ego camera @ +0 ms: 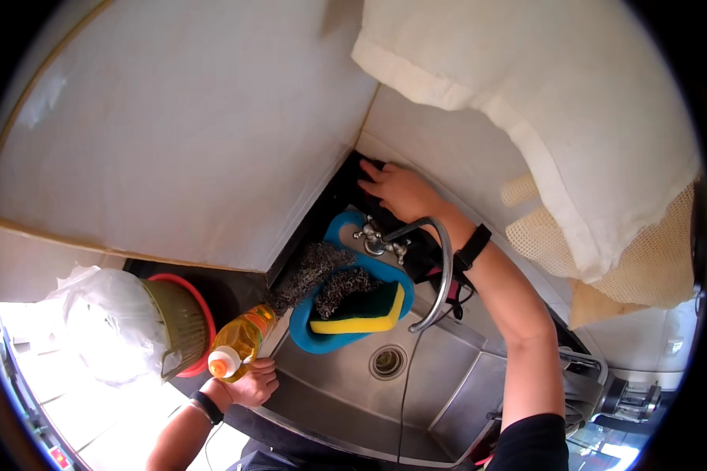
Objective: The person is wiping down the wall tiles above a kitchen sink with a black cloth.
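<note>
My right hand (403, 188) reaches past the gooseneck faucet (442, 277) into the dark back corner, its fingers spread on or just over the black counter; whether it touches something there is unclear. My left hand (253, 382) rests at the left rim of the stainless steel sink (353, 406), fingers curled, partly behind a bottle of yellow dish soap (238, 341); I cannot tell whether it grips anything. A blue caddy (312, 344) around the faucet base holds a green and yellow sponge (359, 324) and a dark wire scourer (344, 288). Another scourer (312, 271) lies beside it.
At the left stand a green basket (179, 324) with a red rim and a white plastic bag (109, 324). A cream cloth (542, 88) and beige mesh (642, 253) hang at the upper right. A thin cable (409, 377) crosses the sink. Tiled walls meet behind the corner.
</note>
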A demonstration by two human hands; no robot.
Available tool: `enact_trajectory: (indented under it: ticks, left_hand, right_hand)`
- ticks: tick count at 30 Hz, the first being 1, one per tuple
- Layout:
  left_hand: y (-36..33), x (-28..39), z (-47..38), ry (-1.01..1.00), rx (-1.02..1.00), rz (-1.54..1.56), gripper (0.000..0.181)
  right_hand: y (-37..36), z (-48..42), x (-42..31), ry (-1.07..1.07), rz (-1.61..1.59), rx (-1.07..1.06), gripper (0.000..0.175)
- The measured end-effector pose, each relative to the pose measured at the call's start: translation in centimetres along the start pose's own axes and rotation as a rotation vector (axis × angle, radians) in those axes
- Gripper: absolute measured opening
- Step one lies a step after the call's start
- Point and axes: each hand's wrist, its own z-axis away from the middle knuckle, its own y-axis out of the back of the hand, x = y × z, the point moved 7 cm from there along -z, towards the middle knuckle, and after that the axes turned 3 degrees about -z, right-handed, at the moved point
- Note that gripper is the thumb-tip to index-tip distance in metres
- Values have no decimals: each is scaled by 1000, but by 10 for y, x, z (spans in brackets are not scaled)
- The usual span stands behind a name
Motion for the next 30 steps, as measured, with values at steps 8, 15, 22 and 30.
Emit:
enact_trajectory:
  ticks: [8, 15, 22, 30]
  left_hand:
    - [-1, -2, -1, -2, -14, 11, 15]
    - [7, -1, -5, 2, 26, 14, 15]
    - [10, 1, -2, 6, -9, -36, 15]
    - [15, 1, -7, -30, 17, -41, 17]
  right_hand:
    - [27, 25, 12, 9, -383, 454, 27]
    - [-10, -1, -15, 118, -329, 149, 36]
    - [-31, -16, -6, 36, -232, 4, 41]
    - [-60, 79, 36, -318, -352, 57, 39]
